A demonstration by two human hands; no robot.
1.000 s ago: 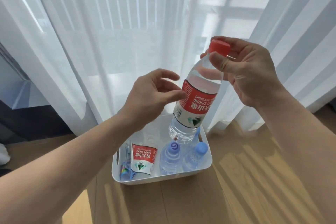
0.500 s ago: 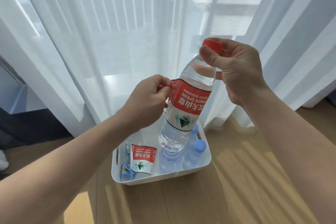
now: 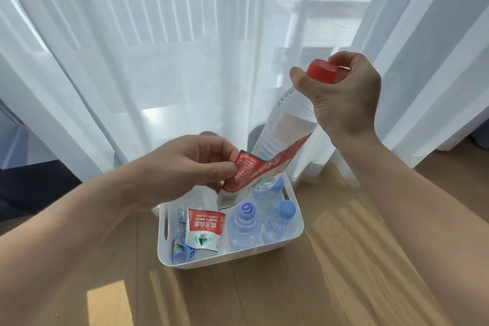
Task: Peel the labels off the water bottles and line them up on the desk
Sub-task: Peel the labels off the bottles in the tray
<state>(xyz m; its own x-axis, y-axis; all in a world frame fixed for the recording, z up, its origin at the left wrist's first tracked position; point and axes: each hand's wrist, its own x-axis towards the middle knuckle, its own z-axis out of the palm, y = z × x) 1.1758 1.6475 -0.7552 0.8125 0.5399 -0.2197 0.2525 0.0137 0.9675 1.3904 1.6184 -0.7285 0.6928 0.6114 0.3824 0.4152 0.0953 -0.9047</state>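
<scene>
My right hand (image 3: 341, 95) grips a clear water bottle (image 3: 283, 127) by its red cap and neck, tilted above a white bin (image 3: 230, 254). My left hand (image 3: 195, 167) pinches the red and white label (image 3: 254, 174), which hangs half torn off the bottle's lower body. Inside the bin lie a peeled red label (image 3: 203, 230) and a crumpled blue label (image 3: 180, 250). To their right stand several clear bottles with blue caps (image 3: 244, 222).
The bin sits on a wooden desk (image 3: 330, 272), close to its far edge. White sheer curtains (image 3: 158, 47) hang right behind it. Bare wood lies in front of and to the right of the bin.
My left hand has pulled the label down and away from the bottle, so the upper body is bare. The right hand has tilted the bottle further to the right.
</scene>
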